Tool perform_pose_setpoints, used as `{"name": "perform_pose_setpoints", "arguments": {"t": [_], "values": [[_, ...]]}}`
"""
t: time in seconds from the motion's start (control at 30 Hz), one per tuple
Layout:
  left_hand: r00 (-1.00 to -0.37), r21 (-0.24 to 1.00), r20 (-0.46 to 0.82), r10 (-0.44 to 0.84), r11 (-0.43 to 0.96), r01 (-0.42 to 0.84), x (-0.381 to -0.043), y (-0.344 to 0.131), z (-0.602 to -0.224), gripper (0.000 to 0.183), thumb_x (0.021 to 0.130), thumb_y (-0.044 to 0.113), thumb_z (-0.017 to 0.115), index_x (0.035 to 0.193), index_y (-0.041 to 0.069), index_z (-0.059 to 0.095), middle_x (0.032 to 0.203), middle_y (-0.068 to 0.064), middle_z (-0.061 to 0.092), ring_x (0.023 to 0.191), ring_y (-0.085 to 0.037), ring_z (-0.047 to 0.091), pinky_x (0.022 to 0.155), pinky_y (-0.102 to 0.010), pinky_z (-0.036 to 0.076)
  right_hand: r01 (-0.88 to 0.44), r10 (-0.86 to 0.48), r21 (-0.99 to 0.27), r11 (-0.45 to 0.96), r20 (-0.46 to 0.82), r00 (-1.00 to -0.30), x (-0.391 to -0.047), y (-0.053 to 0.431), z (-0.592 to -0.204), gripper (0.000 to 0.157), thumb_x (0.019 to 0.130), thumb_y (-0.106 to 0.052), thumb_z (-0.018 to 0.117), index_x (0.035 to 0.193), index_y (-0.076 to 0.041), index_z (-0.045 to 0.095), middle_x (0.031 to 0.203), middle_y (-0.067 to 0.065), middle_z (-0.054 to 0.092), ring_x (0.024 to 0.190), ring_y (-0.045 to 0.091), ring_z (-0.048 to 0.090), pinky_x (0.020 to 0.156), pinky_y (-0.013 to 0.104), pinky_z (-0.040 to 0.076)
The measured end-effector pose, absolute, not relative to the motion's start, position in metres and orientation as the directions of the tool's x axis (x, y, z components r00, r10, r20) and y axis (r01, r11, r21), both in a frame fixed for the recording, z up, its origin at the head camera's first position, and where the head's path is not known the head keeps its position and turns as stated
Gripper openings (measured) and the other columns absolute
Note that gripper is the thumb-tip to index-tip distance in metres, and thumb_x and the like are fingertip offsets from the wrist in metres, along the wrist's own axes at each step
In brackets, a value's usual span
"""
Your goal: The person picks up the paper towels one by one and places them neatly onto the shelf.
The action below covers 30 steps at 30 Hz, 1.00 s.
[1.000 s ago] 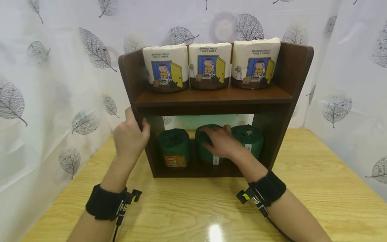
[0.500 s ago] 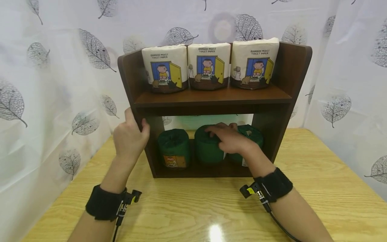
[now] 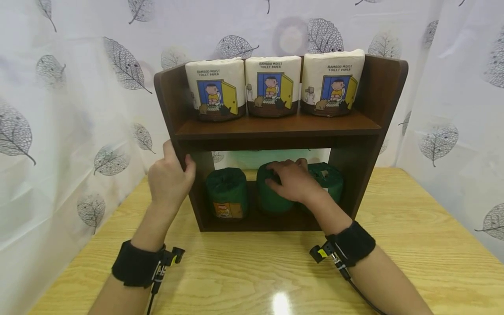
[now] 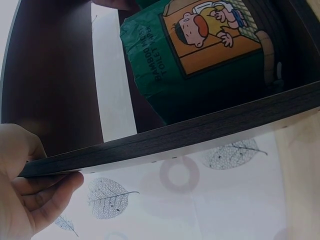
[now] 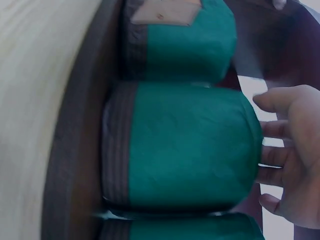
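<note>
A dark brown two-tier shelf (image 3: 275,127) stands on the table. My left hand (image 3: 170,181) grips its left side panel, thumb on the inner side and fingers on the outer. On the lower tier several green-wrapped toilet paper rolls stand in a row. My right hand (image 3: 293,181) is over the middle roll (image 5: 185,145), fingers spread and touching its top end; the thumb is near the rim. A plain green side of that roll faces front. The left roll (image 3: 227,192) shows an orange picture. Behind my right hand, the right roll (image 3: 330,179) is partly hidden.
Three cream toilet paper rolls, the left (image 3: 216,89), middle (image 3: 273,87) and right (image 3: 332,83), stand on the upper tier with pictures facing front. A light wooden table (image 3: 244,271) lies below. A leaf-patterned white curtain (image 3: 90,105) hangs behind and at both sides.
The middle green roll has turned, its white label passing rightward out of sight, and it sits slightly further right. My right hand went right, then back left. The left hand has stayed put.
</note>
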State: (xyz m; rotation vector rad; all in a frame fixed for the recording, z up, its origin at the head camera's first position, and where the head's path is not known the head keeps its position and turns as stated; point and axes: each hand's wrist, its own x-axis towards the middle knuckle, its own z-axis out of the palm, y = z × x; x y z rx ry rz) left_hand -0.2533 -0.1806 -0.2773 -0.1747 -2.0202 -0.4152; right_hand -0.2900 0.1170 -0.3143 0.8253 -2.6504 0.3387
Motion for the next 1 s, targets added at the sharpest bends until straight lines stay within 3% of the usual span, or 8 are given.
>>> {"name": "perform_pose_setpoints", "arguments": {"t": [0.1, 0.23, 0.67, 0.87, 1.0], "values": [[-0.47, 0.215, 0.881, -0.054, 0.931, 0.296, -0.253, -0.18, -0.277, 0.036, 0.08, 0.021, 0.055, 0.103, -0.006, 0.048, 0.049, -0.019, 0.046, 0.041, -0.036, 0.048, 0.036, -0.048, 0.036, -0.591, -0.524, -0.07, 0.804, 0.387, -0.759, -0.289, 0.111, -0.318, 0.048, 0.088, -0.046, 0.054, 0.126, -0.017, 0.053, 0.114, 0.003, 0.061, 0.097, 0.021, 0.054, 0.082, 0.051, 0.026], [-0.473, 0.216, 0.88, -0.052, 0.93, 0.299, -0.253, -0.18, -0.277, 0.036, 0.08, 0.021, 0.055, 0.102, -0.006, 0.048, 0.049, -0.02, 0.047, 0.041, -0.036, 0.048, 0.036, -0.048, 0.036, -0.611, -0.554, -0.059, 0.789, 0.361, -0.75, -0.291, 0.109, -0.322, 0.046, 0.088, -0.041, 0.057, 0.128, -0.018, 0.051, 0.116, 0.003, 0.06, 0.099, 0.02, 0.053, 0.078, 0.048, 0.025], [-0.473, 0.222, 0.879, -0.052, 0.925, 0.31, -0.252, -0.181, -0.278, 0.035, 0.08, 0.02, 0.055, 0.101, -0.007, 0.047, 0.05, -0.021, 0.048, 0.042, -0.036, 0.049, 0.036, -0.048, 0.037, -0.634, -0.597, -0.162, 0.757, 0.226, -0.77, -0.289, 0.121, -0.315, 0.05, 0.09, -0.027, 0.057, 0.137, -0.021, 0.04, 0.133, 0.005, 0.049, 0.116, 0.025, 0.045, 0.088, 0.048, 0.025], [-0.481, 0.221, 0.875, -0.051, 0.927, 0.303, -0.252, -0.181, -0.277, 0.037, 0.08, 0.021, 0.055, 0.103, -0.007, 0.047, 0.05, -0.021, 0.048, 0.042, -0.037, 0.049, 0.036, -0.049, 0.037, -0.635, -0.611, -0.198, 0.746, 0.175, -0.772, -0.289, 0.126, -0.311, 0.05, 0.09, -0.02, 0.057, 0.136, -0.021, 0.04, 0.131, 0.006, 0.049, 0.115, 0.025, 0.046, 0.092, 0.049, 0.023], [-0.482, 0.216, 0.875, -0.049, 0.93, 0.298, -0.252, -0.18, -0.276, 0.037, 0.08, 0.021, 0.055, 0.103, -0.007, 0.047, 0.049, -0.021, 0.048, 0.042, -0.037, 0.049, 0.036, -0.049, 0.037, -0.635, -0.625, -0.224, 0.739, 0.125, -0.771, -0.287, 0.13, -0.307, 0.05, 0.09, -0.01, 0.054, 0.137, -0.019, 0.041, 0.138, 0.008, 0.043, 0.123, 0.028, 0.04, 0.098, 0.051, 0.021]]}}
